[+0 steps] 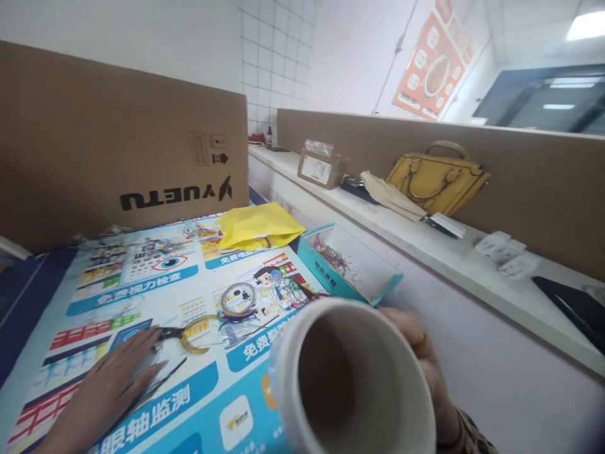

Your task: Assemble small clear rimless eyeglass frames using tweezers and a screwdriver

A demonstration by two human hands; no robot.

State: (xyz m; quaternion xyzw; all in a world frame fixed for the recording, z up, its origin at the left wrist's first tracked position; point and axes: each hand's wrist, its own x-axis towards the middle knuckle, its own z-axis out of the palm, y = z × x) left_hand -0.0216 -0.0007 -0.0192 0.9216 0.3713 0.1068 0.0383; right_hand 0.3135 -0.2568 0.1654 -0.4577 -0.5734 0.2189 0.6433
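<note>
My right hand (420, 353) grips a white mug (354, 384) close to the camera. The mug is tilted so that its mouth faces me, and some brown shows deep inside. On the left, my left hand (113, 384) lies flat on the printed table cover (203, 410) with its fingers stretched out. Just beyond those fingertips is a pair of pliers (189, 334) with yellow handles. A dark-edged flat object lies partly hidden under the left hand. To the right of the pliers rests a coil of thin wire (239, 299) with coloured strands.
A teal open box (350, 265) holds tangled coloured wires. Behind it lies a yellow pouch (259, 227). A large cardboard box (123, 145) stands at the back left. Along the right runs a white ledge (350, 205) bearing a yellow handbag (437, 180) and a small carton (321, 169).
</note>
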